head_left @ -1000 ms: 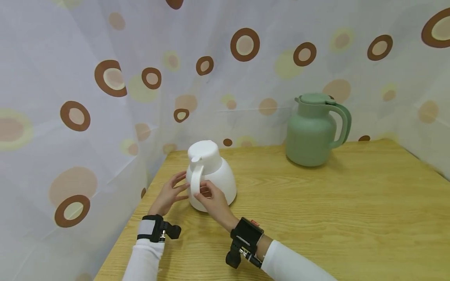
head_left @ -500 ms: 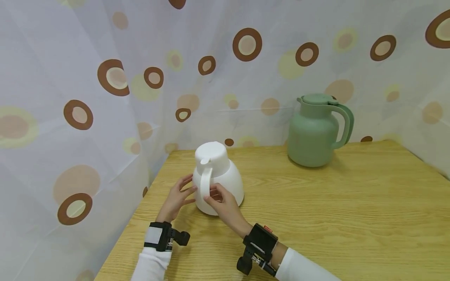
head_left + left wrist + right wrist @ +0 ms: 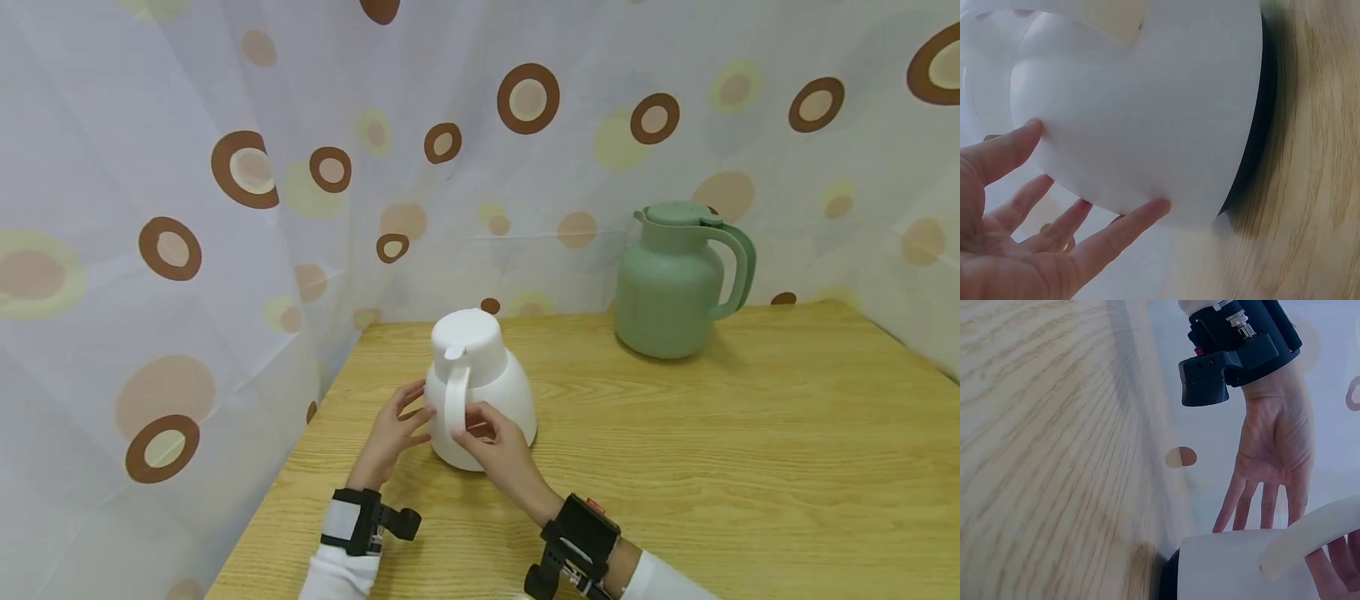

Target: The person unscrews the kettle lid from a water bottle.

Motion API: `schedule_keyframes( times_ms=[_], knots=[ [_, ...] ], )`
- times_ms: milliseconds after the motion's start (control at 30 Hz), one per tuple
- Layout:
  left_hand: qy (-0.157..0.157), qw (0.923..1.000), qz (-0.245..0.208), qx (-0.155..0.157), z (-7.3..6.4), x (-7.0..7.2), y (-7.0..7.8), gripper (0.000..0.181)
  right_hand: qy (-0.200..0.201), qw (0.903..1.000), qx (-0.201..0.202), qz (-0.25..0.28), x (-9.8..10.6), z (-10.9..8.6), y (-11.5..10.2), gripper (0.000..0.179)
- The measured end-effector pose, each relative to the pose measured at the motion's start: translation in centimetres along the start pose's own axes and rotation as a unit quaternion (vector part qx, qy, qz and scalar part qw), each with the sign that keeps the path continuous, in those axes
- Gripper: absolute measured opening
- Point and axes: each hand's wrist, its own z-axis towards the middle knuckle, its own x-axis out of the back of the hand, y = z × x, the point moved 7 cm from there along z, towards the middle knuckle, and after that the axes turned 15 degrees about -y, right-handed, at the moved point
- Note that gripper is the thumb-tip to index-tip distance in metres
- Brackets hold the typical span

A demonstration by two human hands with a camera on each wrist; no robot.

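Note:
A white vacuum jug [image 3: 495, 396] stands upright near the table's left side, its handle [image 3: 455, 400] turned toward me. My right hand [image 3: 504, 458] grips that handle, with the thumb on the near side and fingers through the loop. On the jug's left, my left hand [image 3: 392, 437] has its fingers spread. In the left wrist view, fingertips of the left hand [image 3: 1035, 250] touch the white curved body, and a dark base ring [image 3: 1260, 125] shows close over the wood. The right wrist view catches only some right-hand fingers [image 3: 1325, 572] behind the handle.
A green vacuum jug [image 3: 663, 287] stands at the back of the wooden table [image 3: 712, 467], handle to the right. A curtain with brown and yellow circles [image 3: 450, 67] hangs behind the table and along its left edge. Both wrists wear black camera straps.
The white jug has shifted a little to the right and nearer to me, both hands moving with it. The right hand has kept its grip on the handle. The green jug has stayed put.

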Motion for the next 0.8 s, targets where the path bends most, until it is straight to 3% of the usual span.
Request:
schedule_keyframes(
  times_ms=[233, 500, 800],
  knots=[
    [0.003, 1.0, -0.001, -0.008, -0.4, -1.0, 0.2, 0.055, 0.024, 0.9996, -0.01, -0.008, 0.6, -1.0, 0.2, 0.017],
    [0.015, 0.9999, 0.002, -0.008, -0.5, -1.9, 0.3, 0.055, 0.044, 0.9988, -0.023, 0.005, 1.6, -1.2, 3.3, 0.017],
    [0.021, 0.9997, 0.002, -0.009, -0.5, -3.1, 0.3, 0.054, 0.044, 0.9987, -0.019, 0.015, 2.6, -2.1, 3.0, 0.014]
  ],
)
